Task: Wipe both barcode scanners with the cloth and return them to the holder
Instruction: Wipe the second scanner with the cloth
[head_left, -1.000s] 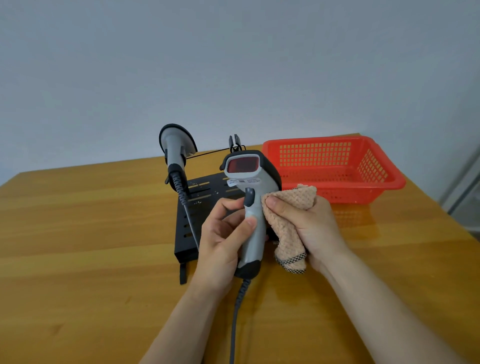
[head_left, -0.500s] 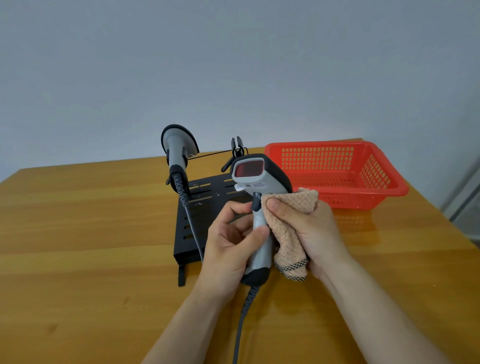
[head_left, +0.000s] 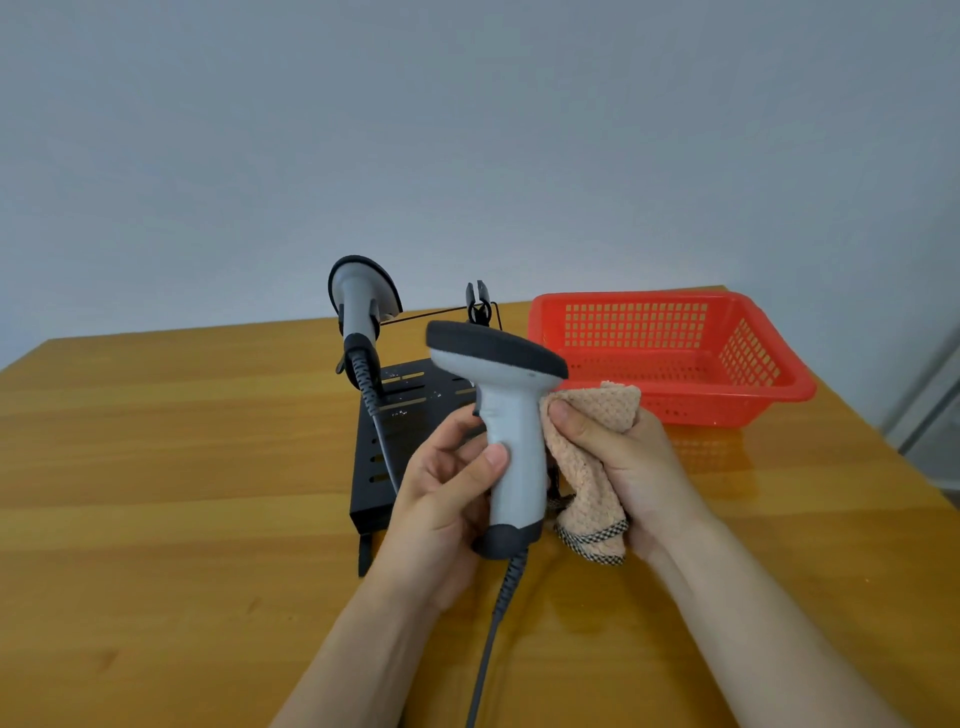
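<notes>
The left hand (head_left: 441, 499) grips the grey scanner (head_left: 506, 415) by its handle, upright above the table (head_left: 156, 467) — just in front of the black holder (head_left: 384, 447). The right hand (head_left: 618, 457) clutches the cloth (head_left: 592, 467) against the handle's side. The other scanner (head_left: 358, 306) sits in the holder, beside a red basket (head_left: 670, 353).

A glossy wooden table (head_left: 156, 467) stands against a plain grey-blue wall (head_left: 467, 130).
</notes>
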